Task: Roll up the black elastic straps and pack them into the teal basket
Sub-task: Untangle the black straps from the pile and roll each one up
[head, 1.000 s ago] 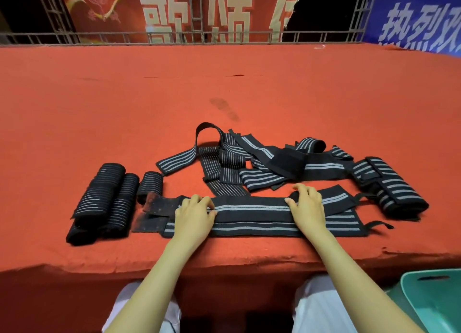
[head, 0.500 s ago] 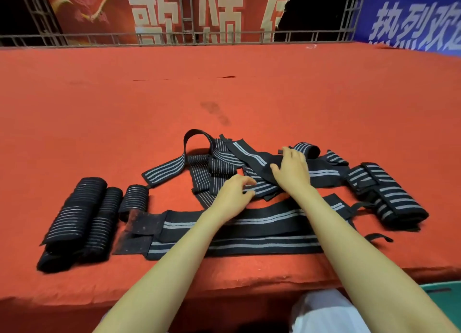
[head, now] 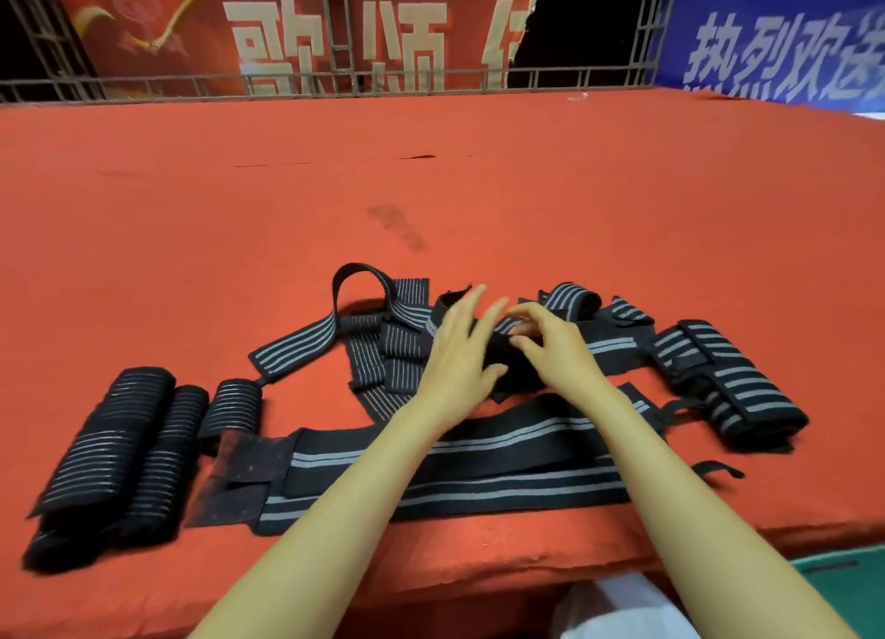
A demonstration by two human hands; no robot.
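Observation:
Loose black elastic straps with grey stripes lie in a tangle (head: 383,351) at the middle of the red surface. My left hand (head: 455,351) rests on this pile with straight fingers. My right hand (head: 555,351) is just right of it, fingers curled and pinching the plain black end of one strap (head: 517,375). A long strap (head: 479,471) lies flat along the front edge, under my forearms. Three rolled straps (head: 110,447) stand at the left. Only a corner of the teal basket (head: 838,571) shows at the bottom right, below the edge.
A folded bundle of straps (head: 732,389) lies at the right. The red carpeted platform (head: 431,183) stretches far back to a metal railing (head: 335,83) with red and blue banners behind it.
Both hands left the long front strap and reached forward to the tangled pile. My right hand now pinches a strap end there, with my left hand close beside it.

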